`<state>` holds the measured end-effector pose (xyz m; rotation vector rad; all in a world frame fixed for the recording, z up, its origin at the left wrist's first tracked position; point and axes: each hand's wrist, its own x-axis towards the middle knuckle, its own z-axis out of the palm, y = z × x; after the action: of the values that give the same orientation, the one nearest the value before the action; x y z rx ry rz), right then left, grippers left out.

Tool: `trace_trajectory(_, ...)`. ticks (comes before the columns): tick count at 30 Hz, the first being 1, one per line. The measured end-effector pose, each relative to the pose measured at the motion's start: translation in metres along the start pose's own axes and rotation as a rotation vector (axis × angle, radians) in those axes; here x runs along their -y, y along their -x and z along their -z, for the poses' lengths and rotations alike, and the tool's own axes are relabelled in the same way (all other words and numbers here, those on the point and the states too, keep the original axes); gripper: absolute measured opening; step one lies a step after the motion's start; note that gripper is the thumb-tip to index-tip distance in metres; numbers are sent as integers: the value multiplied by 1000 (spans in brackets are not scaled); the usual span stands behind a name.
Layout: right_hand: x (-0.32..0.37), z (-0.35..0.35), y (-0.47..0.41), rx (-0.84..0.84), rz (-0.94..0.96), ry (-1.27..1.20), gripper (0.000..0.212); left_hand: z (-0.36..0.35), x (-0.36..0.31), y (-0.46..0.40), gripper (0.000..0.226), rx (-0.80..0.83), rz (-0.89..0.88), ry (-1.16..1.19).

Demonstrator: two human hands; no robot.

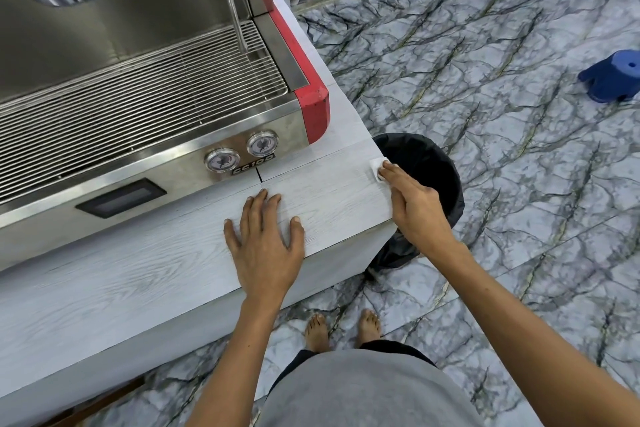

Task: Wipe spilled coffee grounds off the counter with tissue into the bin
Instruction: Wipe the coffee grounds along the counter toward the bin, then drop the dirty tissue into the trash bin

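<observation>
While left hand [265,246] lies flat and ungripping, right hand [412,204] presses tissue [376,165] at counter [145,274] edge. Bin [429,170] sits at two o'clock; an off-line sweep could drop grounds onto floor [485,114].

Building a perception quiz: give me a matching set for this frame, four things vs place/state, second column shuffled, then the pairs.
Column A
1. tissue
2. left hand
3. bin
4. stool

Column B
a. on the floor, far right, blue
b. under the right hand's fingertips at the counter's right edge
c. flat on the counter, fingers spread
d. on the floor against the counter's end, black liner

Pairs: 1-b, 2-c, 3-d, 4-a
</observation>
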<state>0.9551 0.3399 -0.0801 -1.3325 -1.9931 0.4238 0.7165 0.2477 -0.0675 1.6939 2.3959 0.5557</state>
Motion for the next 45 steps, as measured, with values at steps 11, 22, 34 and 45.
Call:
trace_trajectory(11,-5,6,-9,2,-11,16,30,1,0,0,55,14,-14,11)
trace_trajectory(22,-13,14,-11,-113,-33,59,22,0,1,-3,55,30,-28,72)
trace_trajectory(34,-120,46,-3,-43,-107,56,21,-53,-132,2,52,144,-305,160)
trace_trajectory(45,-243,64,-5,118,-117,48,22,-166,-261,-35,54,320,-286,125)
